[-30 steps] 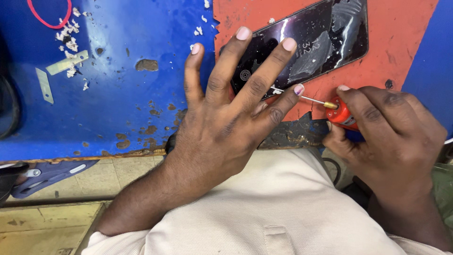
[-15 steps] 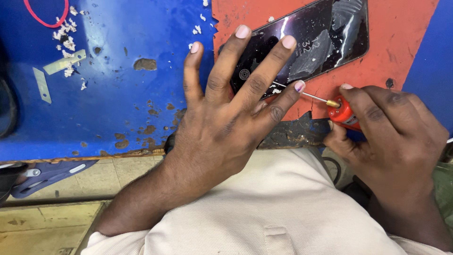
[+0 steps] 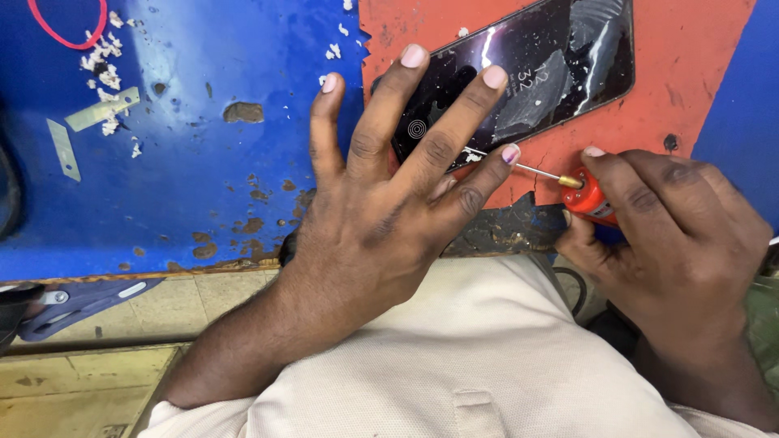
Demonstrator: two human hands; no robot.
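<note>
A black smartphone [image 3: 560, 65] with a cracked, lit screen lies tilted on the orange part of the worktop [image 3: 682, 73]. My left hand [image 3: 389, 195] presses flat on its near end, fingers spread over the glass. My right hand [image 3: 665, 235] grips a small red-handled screwdriver [image 3: 586, 193]. Its thin metal shaft points left to the phone's lower edge, right beside my left little finger.
The blue part of the worktop [image 3: 187, 186] is chipped and carries white scraps, two loose metal blades [image 3: 101, 109] and a red rubber band [image 3: 69, 28] at the far left. Blue-handled pliers [image 3: 73, 300] lie below the table edge. My beige shirt fills the bottom.
</note>
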